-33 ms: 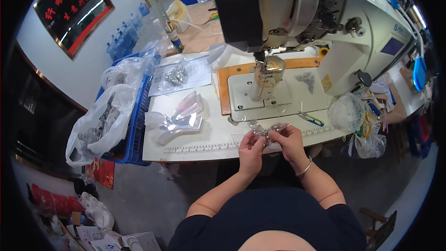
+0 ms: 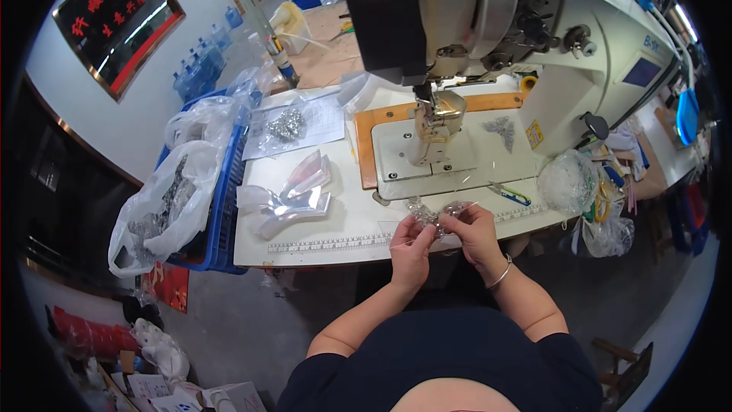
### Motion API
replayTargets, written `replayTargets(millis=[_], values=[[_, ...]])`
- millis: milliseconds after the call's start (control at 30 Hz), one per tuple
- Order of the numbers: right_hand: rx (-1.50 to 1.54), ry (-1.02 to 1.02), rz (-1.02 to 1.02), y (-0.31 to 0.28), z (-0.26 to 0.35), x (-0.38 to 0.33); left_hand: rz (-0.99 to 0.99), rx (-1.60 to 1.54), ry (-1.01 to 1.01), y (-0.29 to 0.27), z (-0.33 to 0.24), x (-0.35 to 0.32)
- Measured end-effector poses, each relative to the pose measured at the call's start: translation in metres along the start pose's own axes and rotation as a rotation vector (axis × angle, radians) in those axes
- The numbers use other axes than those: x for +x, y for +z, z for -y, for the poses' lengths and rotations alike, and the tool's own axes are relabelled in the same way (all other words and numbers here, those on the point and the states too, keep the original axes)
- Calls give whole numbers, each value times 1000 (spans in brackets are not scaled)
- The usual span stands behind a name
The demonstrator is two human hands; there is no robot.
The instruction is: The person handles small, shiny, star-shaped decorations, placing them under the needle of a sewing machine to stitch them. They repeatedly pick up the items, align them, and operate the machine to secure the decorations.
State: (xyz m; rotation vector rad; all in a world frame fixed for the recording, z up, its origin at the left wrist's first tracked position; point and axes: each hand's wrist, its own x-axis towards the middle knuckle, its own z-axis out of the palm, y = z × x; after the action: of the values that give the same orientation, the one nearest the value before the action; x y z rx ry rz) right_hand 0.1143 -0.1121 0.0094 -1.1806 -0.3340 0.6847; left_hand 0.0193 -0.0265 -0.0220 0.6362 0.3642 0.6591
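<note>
At the front edge of the white sewing table, my left hand (image 2: 411,255) and my right hand (image 2: 474,235) are close together, fingers pinched. Between them they hold a small, glittery silver beaded piece (image 2: 436,223), partly covered by my fingers. Its exact kind is too small to make out. Just beyond stands a sewing machine (image 2: 442,118), its needle area over a metal plate. A similar silver piece (image 2: 499,131) lies flat to the right of the needle. Thread snips (image 2: 509,194) with a blue-green handle rest on the tabletop, right of my hands.
Left on the table lie clear plastic pieces (image 2: 286,202) and a sheet with a silver heap (image 2: 287,125). A blue crate (image 2: 229,206) holding plastic bags stands at the left edge. A ruler strip (image 2: 328,245) runs along the front. A clear bag (image 2: 568,179) sits at right.
</note>
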Motion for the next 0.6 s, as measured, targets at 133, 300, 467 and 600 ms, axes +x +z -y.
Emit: replayTargets(millis=[133,300,467,600], values=[[30,26,31,1,-2,0,-23,19,6,-2,-2,2],[-36,34,117,-6,4,1,-37,-33,-61,7,-7,-2],[-133,-133,137,-1,17,-6,96,-35,-13,3,-6,-2],[-612,-879,393,-3,50,-8,407,-47,88,-2,-14,5]])
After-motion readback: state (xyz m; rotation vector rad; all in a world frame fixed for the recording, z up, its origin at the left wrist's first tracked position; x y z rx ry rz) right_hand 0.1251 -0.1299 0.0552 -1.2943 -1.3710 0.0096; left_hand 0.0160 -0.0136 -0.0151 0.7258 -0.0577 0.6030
